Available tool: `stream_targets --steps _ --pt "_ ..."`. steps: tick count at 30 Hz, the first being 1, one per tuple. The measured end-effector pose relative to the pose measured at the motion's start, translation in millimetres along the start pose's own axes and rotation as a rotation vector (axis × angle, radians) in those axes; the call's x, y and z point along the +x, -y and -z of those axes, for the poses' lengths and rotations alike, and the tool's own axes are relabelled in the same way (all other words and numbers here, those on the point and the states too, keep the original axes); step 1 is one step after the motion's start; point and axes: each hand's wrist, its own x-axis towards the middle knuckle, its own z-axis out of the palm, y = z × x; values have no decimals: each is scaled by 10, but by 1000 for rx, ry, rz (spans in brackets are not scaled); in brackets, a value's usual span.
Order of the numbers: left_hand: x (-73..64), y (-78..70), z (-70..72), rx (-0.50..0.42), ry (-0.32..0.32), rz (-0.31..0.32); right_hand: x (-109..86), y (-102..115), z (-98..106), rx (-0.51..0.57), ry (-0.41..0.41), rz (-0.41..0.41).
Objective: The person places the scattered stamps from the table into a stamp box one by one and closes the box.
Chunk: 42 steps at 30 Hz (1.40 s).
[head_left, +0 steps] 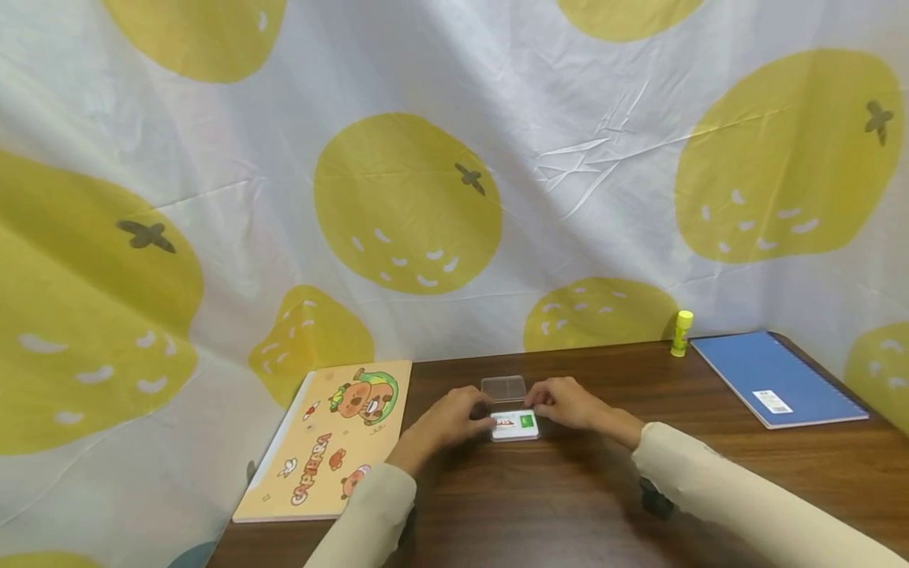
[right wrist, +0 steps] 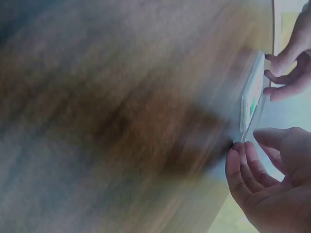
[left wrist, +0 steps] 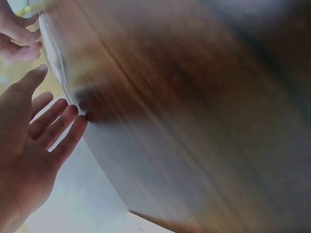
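Note:
A small flat case (head_left: 515,435) with a white face, a green square and red print lies on the table. Just behind it is a clear plastic lid (head_left: 503,388); whether the two are joined I cannot tell. My left hand (head_left: 454,418) is at the left side, thumb by the case's left edge. In the left wrist view its fingers (left wrist: 53,121) are spread and loosely bent, thumb apart. My right hand (head_left: 564,402) is at the right, fingertips (right wrist: 249,150) at the lid's corner, thumb separate from the fingers. Any contact there is hard to make out.
A yellow capybara-printed book or folder (head_left: 348,442) lies at the left. At the back right stand a yellow glue stick (head_left: 681,334) and, lying flat, a blue spiral notebook (head_left: 777,379). A fruit-patterned curtain (head_left: 525,197) hangs behind the brown table (head_left: 525,505).

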Motion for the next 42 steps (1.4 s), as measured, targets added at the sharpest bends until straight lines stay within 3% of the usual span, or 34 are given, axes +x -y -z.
stream_targets --steps 15,26,33,42 --pt "160 206 -55 -39 -81 9 160 -212 -15 -18 -35 -22" --pt "265 214 -59 -79 -71 124 305 -200 -36 -11 -22 -84" --pt "308 220 -56 -56 -68 105 395 -196 -66 -23 24 -139" --pt "361 214 -104 -62 -74 88 430 -233 -90 -50 69 -144"
